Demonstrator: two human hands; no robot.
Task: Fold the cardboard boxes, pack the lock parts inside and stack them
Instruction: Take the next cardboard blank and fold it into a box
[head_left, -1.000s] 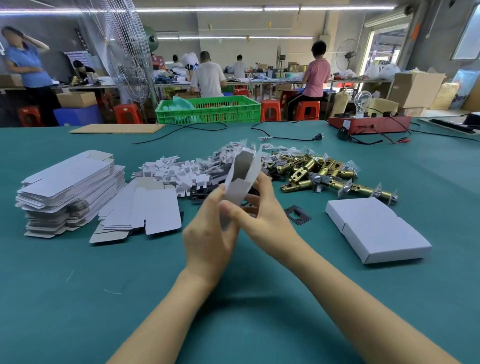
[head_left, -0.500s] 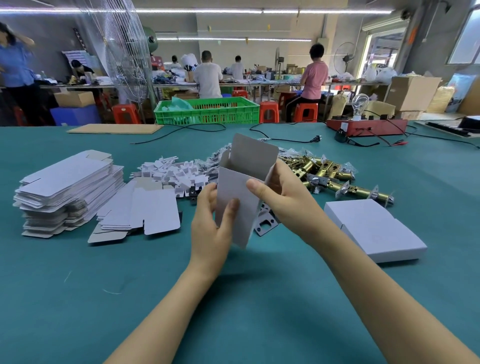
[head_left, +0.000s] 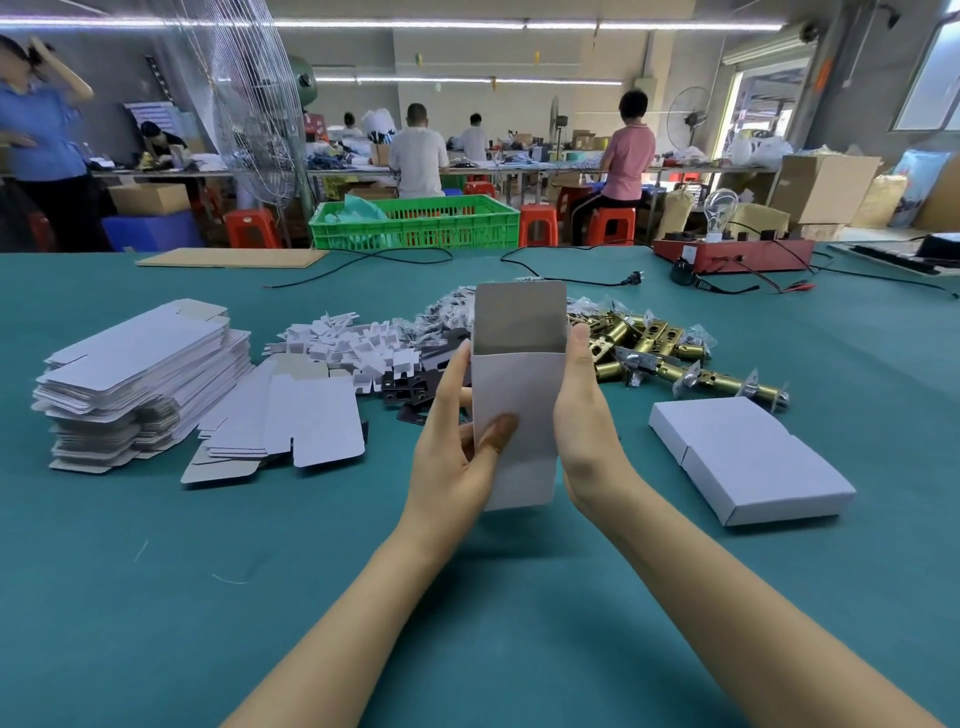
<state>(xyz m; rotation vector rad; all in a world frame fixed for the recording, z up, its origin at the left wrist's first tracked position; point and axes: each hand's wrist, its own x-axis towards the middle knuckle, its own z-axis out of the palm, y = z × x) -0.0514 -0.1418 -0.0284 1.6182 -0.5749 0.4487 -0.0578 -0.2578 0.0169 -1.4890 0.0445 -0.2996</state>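
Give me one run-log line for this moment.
step: folding box | left hand: grips box | right hand: grips box | box: upright, top open | brass latches: on table | packed: not yet

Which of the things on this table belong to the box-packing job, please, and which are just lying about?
Job: open box held by left hand and right hand; flat box blanks; brass latches; closed boxes.
Lying about: green crate; bulb tester; cables.

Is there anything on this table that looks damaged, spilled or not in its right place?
Nothing looks damaged. The box held between the left hand and right hand is upright and clean. The only untidy spot is the flat blanks beside the tall stack: they have slid into a loose, fanned heap.
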